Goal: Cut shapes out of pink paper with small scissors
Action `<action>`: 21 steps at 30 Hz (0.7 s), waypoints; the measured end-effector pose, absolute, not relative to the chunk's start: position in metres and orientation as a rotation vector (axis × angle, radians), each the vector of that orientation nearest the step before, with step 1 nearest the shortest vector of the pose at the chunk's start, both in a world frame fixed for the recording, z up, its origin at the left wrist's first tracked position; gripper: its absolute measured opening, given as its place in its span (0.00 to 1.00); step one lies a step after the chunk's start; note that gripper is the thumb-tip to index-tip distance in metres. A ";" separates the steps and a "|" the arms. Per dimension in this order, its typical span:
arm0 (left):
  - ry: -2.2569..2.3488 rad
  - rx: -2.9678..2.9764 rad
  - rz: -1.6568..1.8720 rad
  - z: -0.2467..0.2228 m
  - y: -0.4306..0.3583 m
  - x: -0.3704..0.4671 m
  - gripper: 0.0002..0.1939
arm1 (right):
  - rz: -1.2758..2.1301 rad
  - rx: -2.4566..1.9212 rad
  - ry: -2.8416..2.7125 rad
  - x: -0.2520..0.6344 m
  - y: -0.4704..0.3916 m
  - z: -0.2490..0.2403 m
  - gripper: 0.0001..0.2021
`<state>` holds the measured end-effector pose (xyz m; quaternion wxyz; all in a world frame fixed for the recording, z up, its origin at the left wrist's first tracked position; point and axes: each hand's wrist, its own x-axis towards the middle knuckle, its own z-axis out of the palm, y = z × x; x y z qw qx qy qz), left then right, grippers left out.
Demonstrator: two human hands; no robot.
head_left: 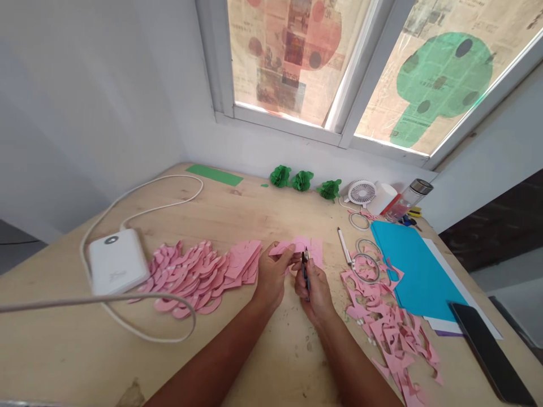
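My left hand [274, 274] pinches a small sheet of pink paper [299, 244] between thumb and fingers. In my right hand [316, 291] is a pair of scissors [305, 271] with dark handles, its blades pointing away from me at the paper's edge. Another piece of pink paper seems to lie on the table just behind the held one. Left of my left hand lies a stack of uncut pink pieces [244, 260], and beyond it a large heap of rounded pink cutouts [190, 277]. My fingers partly hide the scissors' handles.
Pink scraps [394, 333] spread on the right, near metal rings [365, 267] and a white pen [344, 246]. Blue sheets [416, 265] and a phone [487, 350] lie farther right. A white power bank [117, 261] with a looping cable sits left. Green paper flowers [302, 180] and a fan [361, 193] stand behind.
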<state>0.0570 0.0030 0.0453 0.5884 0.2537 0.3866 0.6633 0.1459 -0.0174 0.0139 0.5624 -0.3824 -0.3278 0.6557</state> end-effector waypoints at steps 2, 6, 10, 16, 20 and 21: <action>0.906 0.588 1.549 0.046 0.003 0.057 0.11 | 1.537 -0.910 -0.773 0.145 -0.017 0.014 0.21; 0.883 0.612 1.552 0.045 0.003 0.057 0.11 | 1.524 -0.931 -0.773 0.144 -0.016 0.015 0.21; 0.911 0.615 1.552 0.045 0.003 0.057 0.12 | 1.511 -0.950 -0.781 0.144 -0.016 0.016 0.21; 0.918 0.637 1.547 0.049 0.003 0.057 0.14 | 1.510 -0.962 -0.768 0.145 -0.017 0.016 0.21; 0.912 0.646 1.541 0.050 0.002 0.057 0.14 | 1.510 -0.971 -0.767 0.145 -0.017 0.019 0.22; 0.910 0.651 1.541 0.049 0.002 0.057 0.13 | 1.507 -0.972 -0.768 0.145 -0.017 0.019 0.22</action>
